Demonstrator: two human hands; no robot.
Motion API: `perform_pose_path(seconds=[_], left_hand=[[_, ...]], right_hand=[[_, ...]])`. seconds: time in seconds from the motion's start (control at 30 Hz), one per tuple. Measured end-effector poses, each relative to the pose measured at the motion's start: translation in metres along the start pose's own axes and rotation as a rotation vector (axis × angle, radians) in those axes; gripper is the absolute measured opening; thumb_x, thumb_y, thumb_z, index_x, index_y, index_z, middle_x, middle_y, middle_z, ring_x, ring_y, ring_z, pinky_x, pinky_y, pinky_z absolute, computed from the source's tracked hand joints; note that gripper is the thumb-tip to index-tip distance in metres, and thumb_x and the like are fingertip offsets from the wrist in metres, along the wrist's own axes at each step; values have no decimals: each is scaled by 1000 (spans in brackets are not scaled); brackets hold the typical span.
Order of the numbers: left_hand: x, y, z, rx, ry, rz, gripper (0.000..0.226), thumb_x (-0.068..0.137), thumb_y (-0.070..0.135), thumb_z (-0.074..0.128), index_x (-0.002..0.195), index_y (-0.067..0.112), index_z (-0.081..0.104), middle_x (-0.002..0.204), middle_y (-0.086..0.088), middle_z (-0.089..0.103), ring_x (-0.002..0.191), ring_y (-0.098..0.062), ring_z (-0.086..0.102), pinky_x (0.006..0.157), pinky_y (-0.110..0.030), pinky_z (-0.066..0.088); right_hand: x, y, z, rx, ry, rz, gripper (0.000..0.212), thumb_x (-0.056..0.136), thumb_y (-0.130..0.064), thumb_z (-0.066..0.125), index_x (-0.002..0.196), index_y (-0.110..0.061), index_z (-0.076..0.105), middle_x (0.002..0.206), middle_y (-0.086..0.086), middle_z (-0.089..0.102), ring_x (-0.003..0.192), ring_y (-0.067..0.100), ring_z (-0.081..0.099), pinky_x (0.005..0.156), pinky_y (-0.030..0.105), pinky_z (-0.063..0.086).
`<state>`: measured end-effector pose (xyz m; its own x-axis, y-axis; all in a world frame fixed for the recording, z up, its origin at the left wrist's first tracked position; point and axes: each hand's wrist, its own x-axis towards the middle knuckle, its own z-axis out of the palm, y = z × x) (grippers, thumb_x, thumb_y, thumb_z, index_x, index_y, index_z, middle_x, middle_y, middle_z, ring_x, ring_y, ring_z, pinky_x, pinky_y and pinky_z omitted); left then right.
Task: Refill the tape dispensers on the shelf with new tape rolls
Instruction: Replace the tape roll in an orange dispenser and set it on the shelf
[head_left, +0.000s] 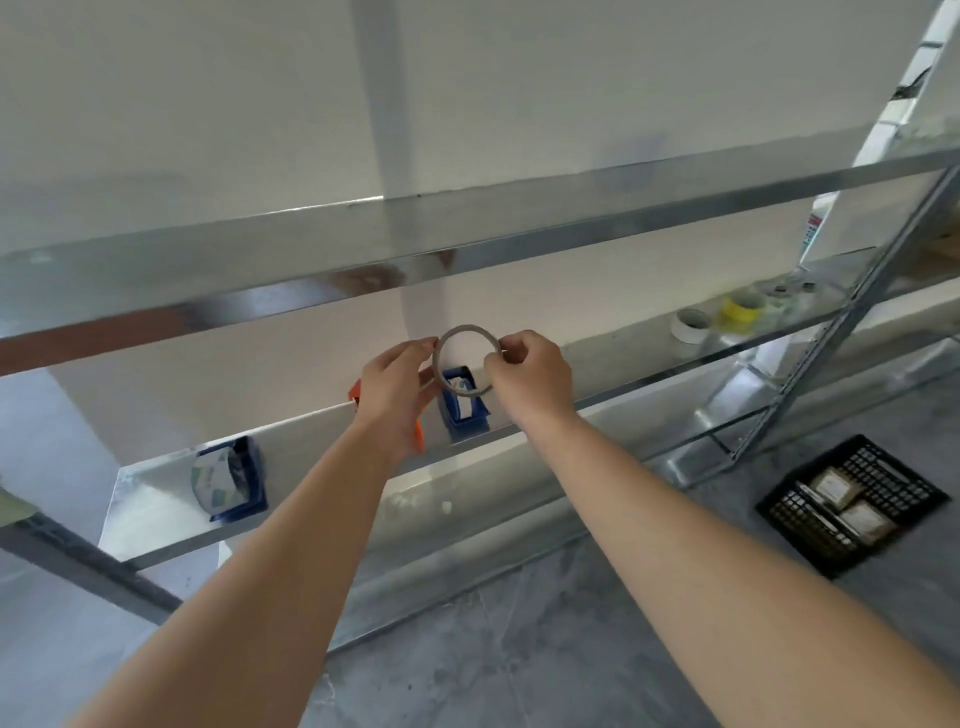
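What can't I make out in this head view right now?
All head view.
- Orange dispenser: mostly hidden behind the left hand.
- Ring, right hand pinching it: blurred; empty core or thin roll unclear.
- Items beyond the yellow roll: too small.
- Black crate contents: blurred.

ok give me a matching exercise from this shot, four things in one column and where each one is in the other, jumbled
Things
1. thin ring
2. yellow tape roll
3. black crate
4. left blue dispenser

Places
a. on the floor
b. towards the left end of the shelf, with a roll in it
c. held between the left hand and the right hand
d. towards the right end of the shelf, beside a white roll

Pairs: 1-c, 2-d, 3-a, 4-b
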<state>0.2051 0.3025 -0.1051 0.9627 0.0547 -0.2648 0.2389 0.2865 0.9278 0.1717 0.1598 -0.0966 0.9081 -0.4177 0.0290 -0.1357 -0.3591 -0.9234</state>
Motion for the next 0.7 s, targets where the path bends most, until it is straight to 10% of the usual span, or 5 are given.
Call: perform_pose_path(seconds=[0.7], left_hand=[[-11, -67, 297, 44, -147, -7, 18, 102, 6, 61, 111, 6, 77, 117, -7, 77, 114, -29, 71, 95, -34, 60]], right_hand=[[118, 102, -255, 30, 129, 49, 24, 94, -21, 66, 117, -14, 68, 109, -2, 73, 98, 16, 66, 66, 14, 42]])
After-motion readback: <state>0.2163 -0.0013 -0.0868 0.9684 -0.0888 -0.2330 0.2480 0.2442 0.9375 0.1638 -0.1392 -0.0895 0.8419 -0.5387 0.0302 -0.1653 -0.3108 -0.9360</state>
